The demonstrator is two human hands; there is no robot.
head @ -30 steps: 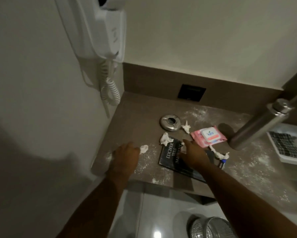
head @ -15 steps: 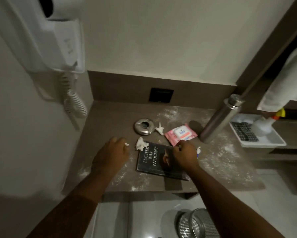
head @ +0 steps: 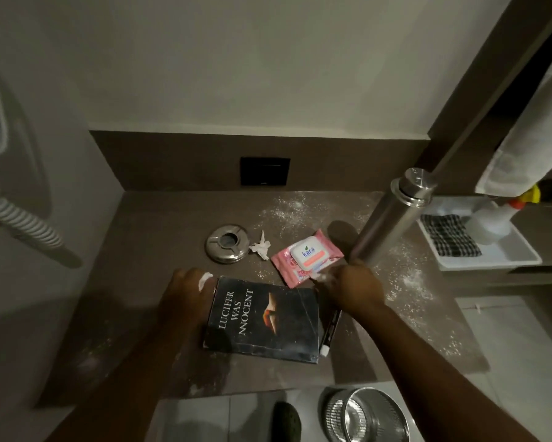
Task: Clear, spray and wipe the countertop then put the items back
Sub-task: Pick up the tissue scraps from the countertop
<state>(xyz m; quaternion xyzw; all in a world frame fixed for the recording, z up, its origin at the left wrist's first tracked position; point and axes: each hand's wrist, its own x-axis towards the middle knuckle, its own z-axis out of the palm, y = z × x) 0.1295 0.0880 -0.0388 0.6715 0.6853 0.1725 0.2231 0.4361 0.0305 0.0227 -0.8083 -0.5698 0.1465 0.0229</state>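
Observation:
The brown countertop [head: 160,224] is dusted with white powder. My left hand [head: 185,293] is closed around a crumpled white tissue scrap [head: 205,279] at the top left corner of a dark book [head: 265,317]. My right hand [head: 351,287] pinches another small white tissue scrap [head: 320,276] at the near edge of a pink wipes pack [head: 306,257]. One more tissue scrap [head: 261,247] lies beside a round steel ashtray [head: 227,244]. A pen [head: 330,330] lies along the book's right side. A steel bottle [head: 392,218] stands right behind my right hand.
A white tray [head: 520,250] on the right shelf holds a checked cloth [head: 448,239] and a spray bottle [head: 491,221]. A towel [head: 530,138] hangs above it. A coiled cord [head: 19,218] hangs on the left wall. A metal bin [head: 367,416] stands on the floor below the counter edge.
My left hand has picked up the tissue scraps left of the book. My right hand moved off the book and has pinched the scrap near the pen. My head turned right.

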